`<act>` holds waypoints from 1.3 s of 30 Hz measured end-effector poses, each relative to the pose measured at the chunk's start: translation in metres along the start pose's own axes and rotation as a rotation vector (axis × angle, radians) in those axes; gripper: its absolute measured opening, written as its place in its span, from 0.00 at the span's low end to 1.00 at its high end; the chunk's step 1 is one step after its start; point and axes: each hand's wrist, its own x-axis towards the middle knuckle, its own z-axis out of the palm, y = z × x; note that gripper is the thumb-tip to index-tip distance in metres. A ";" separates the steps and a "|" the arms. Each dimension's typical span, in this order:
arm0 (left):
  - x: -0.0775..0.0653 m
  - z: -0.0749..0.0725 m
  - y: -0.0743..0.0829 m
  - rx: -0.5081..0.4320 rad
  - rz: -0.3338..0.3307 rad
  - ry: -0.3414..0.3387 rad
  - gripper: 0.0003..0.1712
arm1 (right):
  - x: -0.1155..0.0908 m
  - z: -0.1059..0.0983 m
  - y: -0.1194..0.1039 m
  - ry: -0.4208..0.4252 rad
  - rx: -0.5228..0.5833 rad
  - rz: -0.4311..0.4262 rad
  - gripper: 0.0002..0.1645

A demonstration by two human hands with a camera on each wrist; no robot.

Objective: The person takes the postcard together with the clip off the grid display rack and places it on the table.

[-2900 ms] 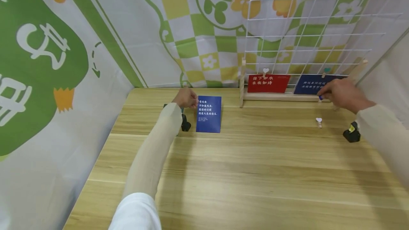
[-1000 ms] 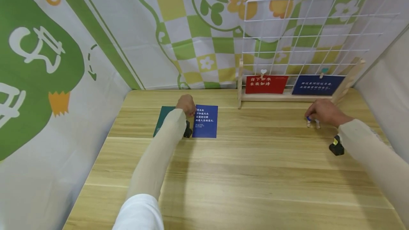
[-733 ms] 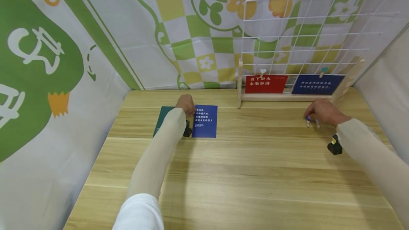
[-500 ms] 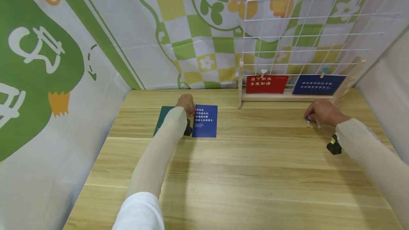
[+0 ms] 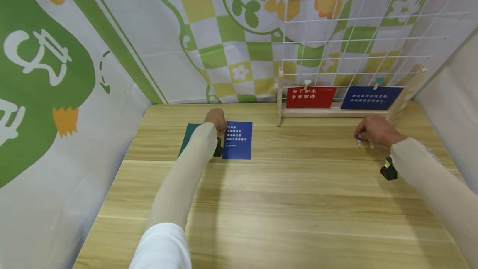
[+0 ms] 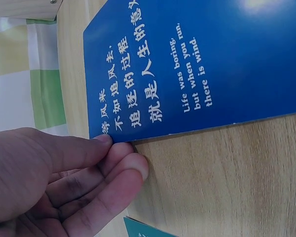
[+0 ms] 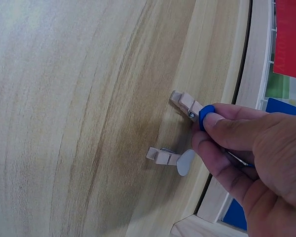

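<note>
My left hand (image 5: 215, 121) pinches the corner of a blue card (image 5: 237, 140) with white lettering between thumb and fingers, as the left wrist view shows. Partly under that forearm lies a dark green card (image 5: 189, 133). On the right, my right hand (image 5: 378, 130) holds a small wooden clothespin (image 7: 187, 102) by its blue end, thumb and fingertips pinching it. Beside it is a second clothespin (image 7: 164, 157) with a white heart, untouched by the thumb and mostly covered by the hand in the head view.
Behind the right hand stands a white wire grid rack (image 5: 358, 38) on a wooden base (image 5: 317, 113). A red card (image 5: 310, 97) and another blue card (image 5: 371, 97) hang clipped to its bottom. Patterned cloth (image 5: 231, 49) backs the wooden table (image 5: 284, 202).
Since the oldest frame, my right hand has come down from the rack's blue card to beside the white-heart clothespin. The left hand's blue card has shifted slightly nearer. Little differs over the last second.
</note>
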 end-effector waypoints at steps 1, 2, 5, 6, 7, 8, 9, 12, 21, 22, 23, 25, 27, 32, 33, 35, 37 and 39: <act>0.000 0.000 0.000 -0.001 -0.001 0.000 0.08 | 0.000 0.000 0.000 -0.001 0.002 0.005 0.05; 0.001 0.000 0.000 -0.002 -0.001 0.002 0.08 | 0.000 0.000 0.000 0.000 0.003 0.010 0.05; 0.002 -0.001 0.000 0.001 -0.004 0.006 0.07 | 0.000 0.000 -0.001 0.003 0.005 0.020 0.05; 0.003 -0.001 0.000 0.001 -0.004 0.006 0.06 | 0.000 0.000 -0.001 0.005 0.005 0.019 0.05; 0.003 -0.001 0.000 0.005 -0.004 0.007 0.06 | 0.000 0.000 -0.001 0.006 0.001 0.019 0.05; 0.004 -0.001 0.000 0.007 -0.004 0.010 0.05 | -0.001 0.000 -0.001 0.007 0.000 0.019 0.05; 0.004 -0.001 0.000 0.009 -0.004 0.011 0.05 | -0.001 0.000 -0.002 0.007 -0.004 0.019 0.05; 0.005 -0.001 -0.001 0.012 -0.003 0.022 0.04 | -0.001 0.000 -0.001 0.005 -0.013 0.019 0.05; 0.000 -0.001 -0.001 0.027 0.005 0.040 0.06 | -0.001 0.004 0.001 0.011 -0.014 0.024 0.06; 0.000 -0.001 -0.001 0.024 0.004 0.039 0.06 | -0.001 0.004 0.001 0.017 -0.019 0.018 0.06; 0.000 -0.001 -0.001 0.022 0.004 0.039 0.06 | -0.001 0.005 0.001 0.023 -0.025 0.014 0.05; -0.001 -0.001 -0.001 0.013 0.002 0.039 0.05 | -0.001 0.006 0.000 0.035 -0.031 0.006 0.05; -0.001 -0.001 -0.001 0.020 0.004 0.043 0.05 | -0.002 0.007 0.000 0.048 -0.043 -0.008 0.05; -0.003 -0.002 -0.001 0.040 0.001 0.036 0.03 | -0.003 0.006 -0.002 0.049 -0.051 -0.009 0.05; -0.003 -0.002 -0.001 0.042 -0.001 0.032 0.03 | -0.003 0.006 -0.003 0.045 -0.052 -0.006 0.05; -0.004 -0.002 -0.001 0.036 -0.005 0.026 0.04 | -0.003 0.005 -0.003 0.037 -0.054 0.000 0.05; -0.004 -0.002 -0.001 0.031 -0.007 0.023 0.04 | -0.004 0.005 -0.004 0.031 -0.055 0.008 0.05; -0.005 -0.003 -0.001 0.029 -0.003 0.020 0.04 | -0.004 0.004 -0.005 0.028 -0.056 0.013 0.05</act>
